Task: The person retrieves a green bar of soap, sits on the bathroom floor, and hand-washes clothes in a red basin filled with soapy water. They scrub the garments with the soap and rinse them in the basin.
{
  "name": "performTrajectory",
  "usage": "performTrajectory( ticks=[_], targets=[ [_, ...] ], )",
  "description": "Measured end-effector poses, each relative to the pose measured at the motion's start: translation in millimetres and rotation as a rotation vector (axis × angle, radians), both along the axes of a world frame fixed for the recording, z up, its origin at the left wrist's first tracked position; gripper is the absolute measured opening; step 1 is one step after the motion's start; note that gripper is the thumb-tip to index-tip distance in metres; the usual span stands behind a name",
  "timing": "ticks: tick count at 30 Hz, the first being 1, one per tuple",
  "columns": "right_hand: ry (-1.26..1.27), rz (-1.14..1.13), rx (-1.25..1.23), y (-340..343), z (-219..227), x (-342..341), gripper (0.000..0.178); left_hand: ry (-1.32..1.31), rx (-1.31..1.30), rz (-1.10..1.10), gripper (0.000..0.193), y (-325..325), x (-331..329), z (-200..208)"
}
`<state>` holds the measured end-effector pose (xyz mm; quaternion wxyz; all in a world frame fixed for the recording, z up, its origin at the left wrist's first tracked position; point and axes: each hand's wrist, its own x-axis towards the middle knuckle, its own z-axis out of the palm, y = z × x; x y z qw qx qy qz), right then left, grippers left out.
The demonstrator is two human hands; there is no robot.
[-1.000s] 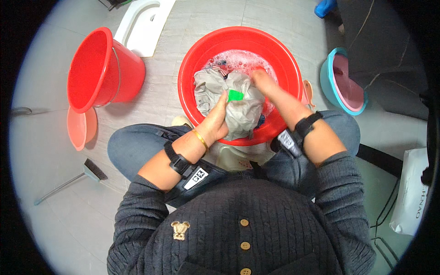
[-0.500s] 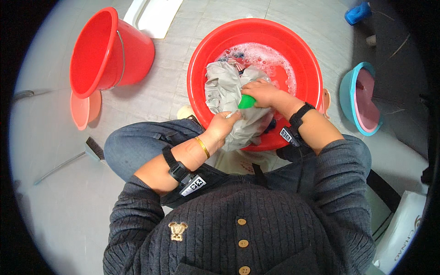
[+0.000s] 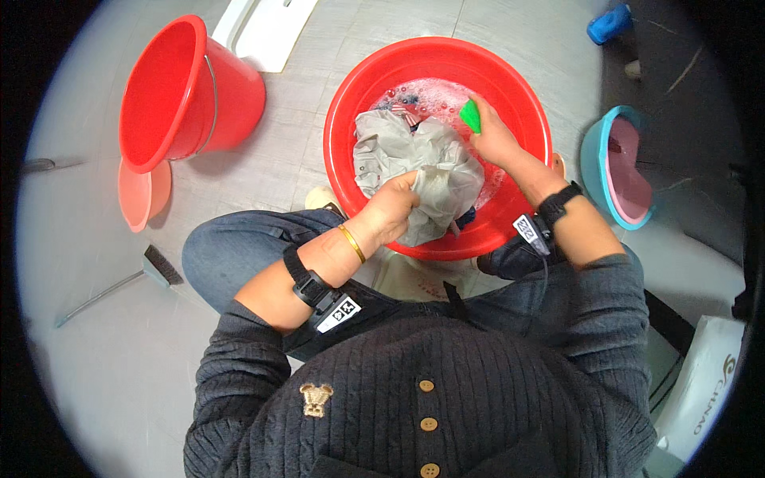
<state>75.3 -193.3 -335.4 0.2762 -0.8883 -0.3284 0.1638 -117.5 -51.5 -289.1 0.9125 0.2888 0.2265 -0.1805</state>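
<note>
A large red basin of soapy water stands between my knees. In it lies a wet, crumpled light-grey garment, with darker patterned cloth beyond it. My left hand is closed, pinching a fold of the garment at the basin's near side. My right hand is apart from the garment, over the basin's right inner side. Its fingers are closed around a small bright-green block; my hand covers part of it, so its exact kind is unclear.
At the left, a red bucket stands by a coral-coloured basin. A small brush with a long handle lies nearby. Blue and pink basins lean at the right, a blue bottle farther off. A white tray lies beyond the bucket.
My right hand has lifted off the garment and moved away and to the right, carrying the green block. The left hand keeps its grip on the cloth, with little movement.
</note>
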Motion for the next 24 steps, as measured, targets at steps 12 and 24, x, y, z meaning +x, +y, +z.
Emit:
performTrajectory(
  ticks=[12, 24],
  targets=[
    [0.194, -0.337, 0.082, 23.3, 79.0, -123.2, 0.038, 0.044, -0.478, -0.045, 0.100, -11.4, 2.8, 47.6],
    [1.178, -0.940, 0.750, 7.1, 24.2, -122.3, 0.034, 0.014, -0.017, -0.081, 0.070, -16.1, 2.1, 17.2]
  ],
)
